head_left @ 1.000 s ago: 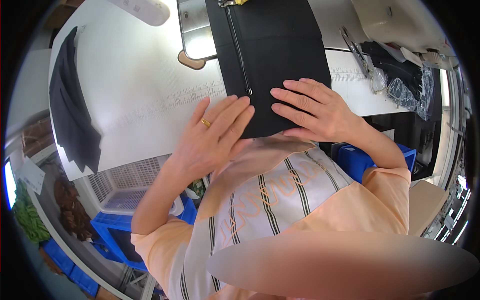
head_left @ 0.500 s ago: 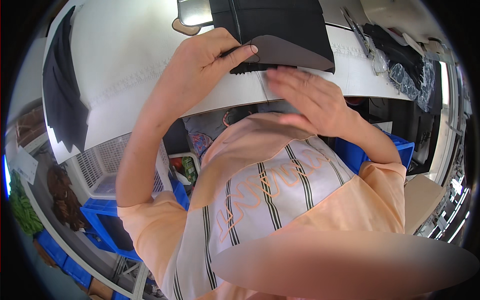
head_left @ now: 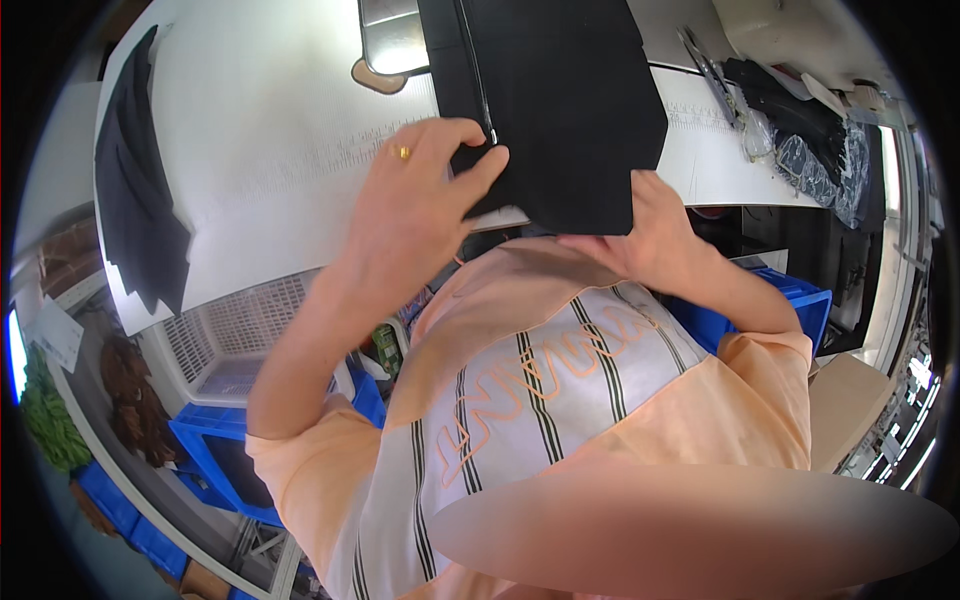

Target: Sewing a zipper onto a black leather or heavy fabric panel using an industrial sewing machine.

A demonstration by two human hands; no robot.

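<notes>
A black fabric piece (head_left: 560,110) with a long zipper (head_left: 475,80) lies across the work table and reaches past its front edge. My left hand (head_left: 420,210) is closed on the fabric's lower left part, fingertips curled beside the zipper's lower end. At the lower right corner, my right hand (head_left: 660,230) grips the fabric, its fingers partly hidden behind it. A metal plate (head_left: 394,50) shows just left of the fabric, above a small tan pad (head_left: 372,84).
Dark cloth (head_left: 140,180) lies on the white table (head_left: 250,120) at left. Metal tools (head_left: 710,80), black material and plastic wrap (head_left: 810,175) sit at right. A white basket (head_left: 235,340) and blue crates (head_left: 215,440) stand beneath the table's edge.
Half a second ago the lower edge was folded up, showing a greyer side; now it is down and black. My right hand has moved right onto the corner, my left hand slightly lower.
</notes>
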